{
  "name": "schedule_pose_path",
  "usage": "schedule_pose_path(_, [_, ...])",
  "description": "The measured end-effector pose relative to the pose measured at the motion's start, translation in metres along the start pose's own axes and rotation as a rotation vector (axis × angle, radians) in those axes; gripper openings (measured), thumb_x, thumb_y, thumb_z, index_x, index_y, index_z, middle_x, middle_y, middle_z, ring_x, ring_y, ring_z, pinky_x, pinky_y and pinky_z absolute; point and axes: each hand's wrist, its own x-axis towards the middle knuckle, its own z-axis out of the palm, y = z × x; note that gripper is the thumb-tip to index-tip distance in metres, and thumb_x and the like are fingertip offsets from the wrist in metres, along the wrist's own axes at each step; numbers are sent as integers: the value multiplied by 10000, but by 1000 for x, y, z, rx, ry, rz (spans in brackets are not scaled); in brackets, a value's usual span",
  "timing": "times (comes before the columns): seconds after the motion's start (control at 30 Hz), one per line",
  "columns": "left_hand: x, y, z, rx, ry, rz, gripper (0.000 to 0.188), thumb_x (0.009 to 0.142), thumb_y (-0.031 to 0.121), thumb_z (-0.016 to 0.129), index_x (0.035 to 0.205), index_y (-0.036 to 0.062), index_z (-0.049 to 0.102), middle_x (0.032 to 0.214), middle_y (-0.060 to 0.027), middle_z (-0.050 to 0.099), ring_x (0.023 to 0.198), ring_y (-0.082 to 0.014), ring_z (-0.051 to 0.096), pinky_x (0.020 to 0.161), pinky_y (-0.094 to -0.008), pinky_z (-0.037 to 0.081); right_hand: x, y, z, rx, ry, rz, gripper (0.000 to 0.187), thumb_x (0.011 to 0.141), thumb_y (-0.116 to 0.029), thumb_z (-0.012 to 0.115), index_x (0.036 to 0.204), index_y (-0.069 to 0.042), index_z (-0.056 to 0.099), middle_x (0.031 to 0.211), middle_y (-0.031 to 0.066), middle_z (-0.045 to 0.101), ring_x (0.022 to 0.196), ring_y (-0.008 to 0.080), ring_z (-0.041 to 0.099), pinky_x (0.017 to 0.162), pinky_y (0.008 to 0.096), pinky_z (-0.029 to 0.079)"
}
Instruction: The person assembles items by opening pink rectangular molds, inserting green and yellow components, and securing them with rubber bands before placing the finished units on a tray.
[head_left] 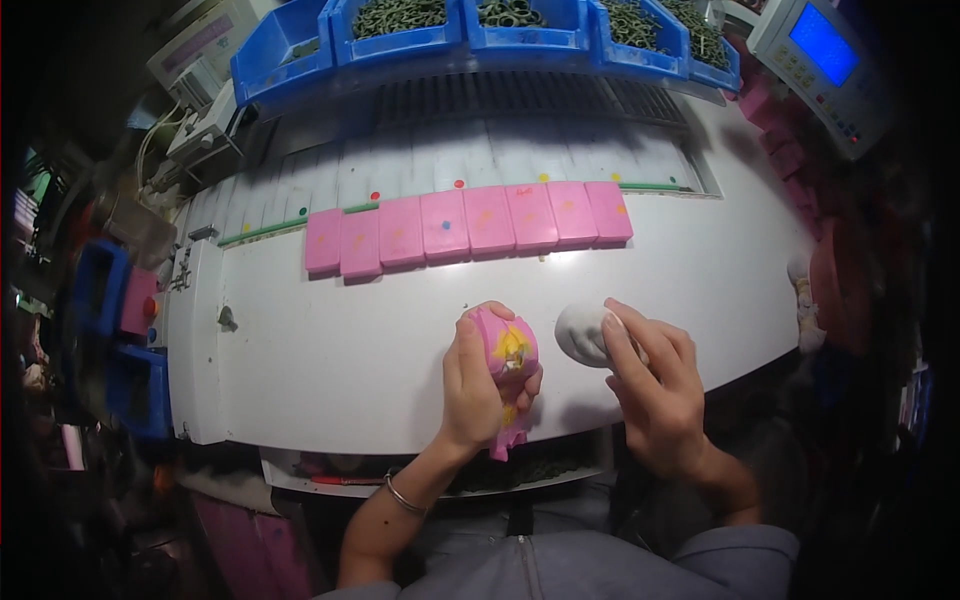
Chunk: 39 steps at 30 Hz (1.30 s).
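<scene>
Grey sleeves and two bare forearms came up from the near edge of the white worktop (330, 370), the left wrist wearing a thin metal bangle (404, 496). Her left hand (474, 385) was wrapped around a pink plastic piece (507, 352) with a yellow print on its face, fingers curled over its top and thumb along its side, holding it just above the near edge, a little right of the middle. Close beside it, the right hand (655, 385) rested its fingers (618, 340) on a white cloth pad (583, 333) that lay on the worktop; the fingertips were pressed together on the pad, though whether they pinched it I could not tell. Farther back, across the middle of the worktop, a row of flat pink pieces (470, 228) lay side by side, each marked with a small coloured dot. Along the far edge stood blue bins (400, 40) filled with dark green parts. A grey device with a blue screen (822, 50) sat at the far right corner.
</scene>
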Motion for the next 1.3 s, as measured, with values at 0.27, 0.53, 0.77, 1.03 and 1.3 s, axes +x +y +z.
schedule_pose_path(0.27, [-5,-5,0,178,119,65,376,998,331,181,1086,43,406,712,-94,527,494,-112,491,432,-215,402,4,-8,23,-171,-13,-199,519,692,-83,572,1209,-37,557,1266,110,534,897,228,502,746,344,361])
schedule_pose_path(0.53, [-3,2,4,222,151,-2,369,1002,301,213,1139,28,420,778,-111,544,642,-153,530,590,-265,448,6,-12,30,-155,69,-133,475,700,-52,568,1174,-52,592,1242,109,561,879,219,523,738,319,379])
schedule_pose_path(0.77, [4,-11,0,396,210,199,382,1000,275,222,1160,7,441,839,-125,551,737,-169,541,696,-278,447,-2,-17,35,-176,59,-140,499,709,-40,543,1206,-63,572,1269,103,539,877,222,516,759,313,367])
schedule_pose_path(1.03, [0,-7,0,490,184,256,375,999,267,228,1183,5,423,803,-130,558,708,-194,551,685,-300,450,-7,-19,36,-207,36,-158,511,705,-52,549,1215,-73,567,1280,103,528,899,216,506,758,315,354])
schedule_pose_path(1.3, [1,-2,-1,379,117,96,391,1000,275,188,1194,19,412,853,-82,530,728,-100,523,646,-230,463,5,-12,32,-106,-91,-139,611,656,-17,557,1263,-72,518,1323,94,490,922,230,502,801,319,361])
